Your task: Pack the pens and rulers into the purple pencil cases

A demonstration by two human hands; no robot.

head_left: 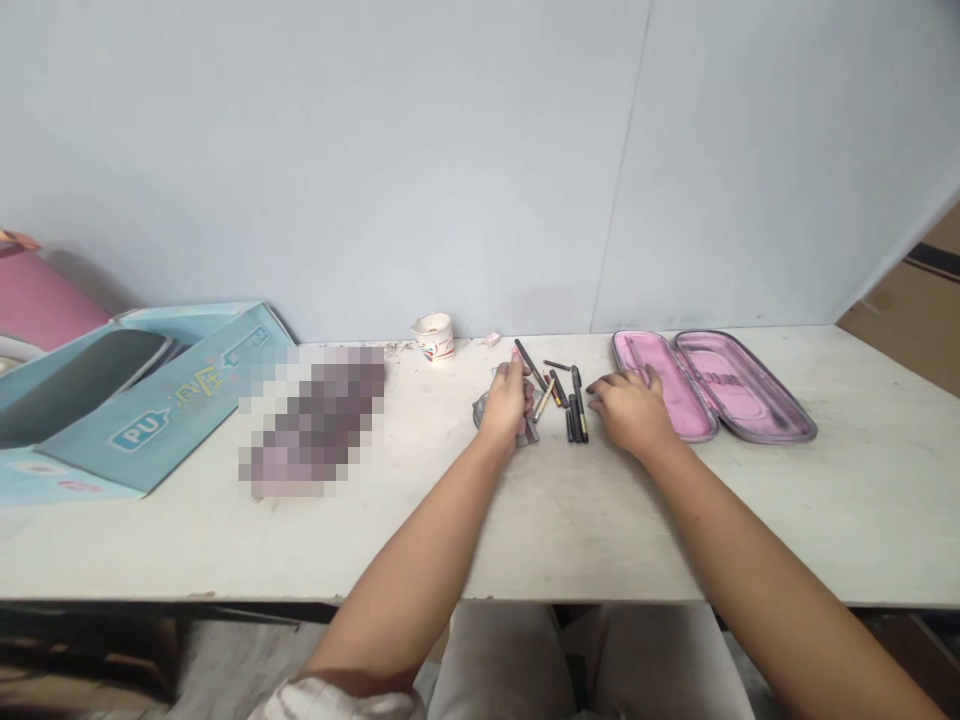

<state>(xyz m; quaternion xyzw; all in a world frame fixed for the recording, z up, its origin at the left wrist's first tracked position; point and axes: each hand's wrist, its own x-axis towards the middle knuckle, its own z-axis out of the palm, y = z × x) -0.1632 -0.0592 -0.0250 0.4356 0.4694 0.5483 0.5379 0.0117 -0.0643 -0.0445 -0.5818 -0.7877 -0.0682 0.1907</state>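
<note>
The left hand (507, 402) is closed around one pen (525, 358), on the table (225, 540) at its far middle. Just right lie loose pens (574, 405); the right hand (631, 412) rests flat beside them, fingers spread. They look light, stiff and smooth, so probably best pinched mid-barrel.

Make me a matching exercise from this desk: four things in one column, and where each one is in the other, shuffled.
Things:
1 pencil case
2 paper cup
3 cardboard box
4 dark pen

Places:
a far left of the table
b in the grip of the left hand
c lying open, just beyond the right hand
d at the back, by the wall

Pairs: 1c, 2d, 3a, 4b
</note>
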